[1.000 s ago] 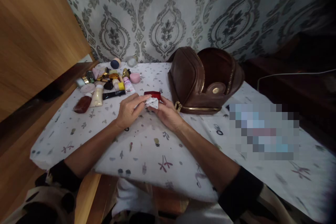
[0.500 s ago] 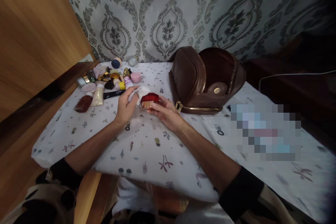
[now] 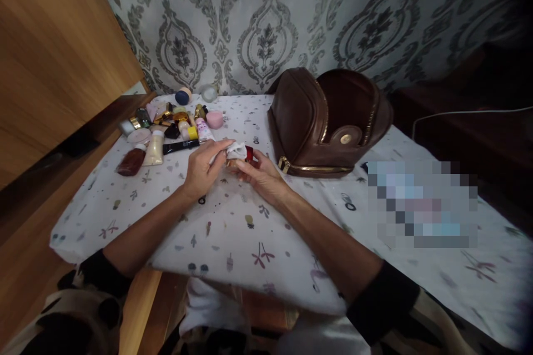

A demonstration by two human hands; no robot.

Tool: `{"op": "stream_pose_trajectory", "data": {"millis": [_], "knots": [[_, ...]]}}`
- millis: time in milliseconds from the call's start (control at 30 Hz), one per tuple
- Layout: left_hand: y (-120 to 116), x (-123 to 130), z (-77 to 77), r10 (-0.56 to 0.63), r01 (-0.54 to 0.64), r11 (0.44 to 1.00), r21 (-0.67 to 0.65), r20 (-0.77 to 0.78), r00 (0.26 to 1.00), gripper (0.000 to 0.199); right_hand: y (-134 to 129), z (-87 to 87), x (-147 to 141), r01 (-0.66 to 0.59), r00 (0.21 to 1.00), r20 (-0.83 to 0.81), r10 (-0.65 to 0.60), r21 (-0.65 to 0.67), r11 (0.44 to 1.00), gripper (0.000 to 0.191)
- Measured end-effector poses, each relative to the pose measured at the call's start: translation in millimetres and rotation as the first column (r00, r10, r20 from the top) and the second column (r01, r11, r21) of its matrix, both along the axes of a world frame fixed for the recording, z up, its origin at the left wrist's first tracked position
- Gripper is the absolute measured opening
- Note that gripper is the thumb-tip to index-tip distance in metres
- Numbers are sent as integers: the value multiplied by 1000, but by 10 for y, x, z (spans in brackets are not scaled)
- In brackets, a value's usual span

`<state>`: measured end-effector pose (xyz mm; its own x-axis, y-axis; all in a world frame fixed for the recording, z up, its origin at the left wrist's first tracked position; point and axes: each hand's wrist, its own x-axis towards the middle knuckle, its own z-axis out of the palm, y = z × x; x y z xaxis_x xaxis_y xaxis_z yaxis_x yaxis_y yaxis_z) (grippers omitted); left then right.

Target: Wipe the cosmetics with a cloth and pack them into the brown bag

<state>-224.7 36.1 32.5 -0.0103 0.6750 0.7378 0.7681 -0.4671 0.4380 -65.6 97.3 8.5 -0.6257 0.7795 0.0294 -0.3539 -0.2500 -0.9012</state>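
In the middle of the head view, my right hand (image 3: 266,178) grips a small jar with a red lid (image 3: 249,153) and a copper-coloured base. My left hand (image 3: 205,167) is closed on a white wipe (image 3: 236,150), which lies against the jar and covers much of its lid. Just beyond my left hand is a black tube (image 3: 181,146). A cream-coloured tube (image 3: 154,148) and a dark red bottle (image 3: 132,160) lie to its left.
A brown zipped bag (image 3: 302,116) stands open to the right of my hands. Several cosmetics, among them a pink jar (image 3: 215,118) and a navy round container (image 3: 182,96), crowd the back left. A blurred-out patch (image 3: 420,205) covers something at the right. Behind is a patterned wall (image 3: 266,39).
My left hand has moved right and brought the white wipe over the jar's red lid, hiding most of it. My right hand still holds the jar in nearly the same place.
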Motion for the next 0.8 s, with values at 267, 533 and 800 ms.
{"op": "stream_pose_trajectory", "data": {"millis": [267,533,800], "knots": [[10,-16,28,-188,187,981,-59,-12,982,29,-1,2,5,64,995,-76,-58,90,994,76],[24,-11,-28,-106,111,992,-57,81,991,25,26,-14,27,90,993,51,-103,217,972,56],[36,-24,8,51,-49,998,-41,60,997,24,-6,-77,-9,77,927,252,-277,594,801,40]]}}
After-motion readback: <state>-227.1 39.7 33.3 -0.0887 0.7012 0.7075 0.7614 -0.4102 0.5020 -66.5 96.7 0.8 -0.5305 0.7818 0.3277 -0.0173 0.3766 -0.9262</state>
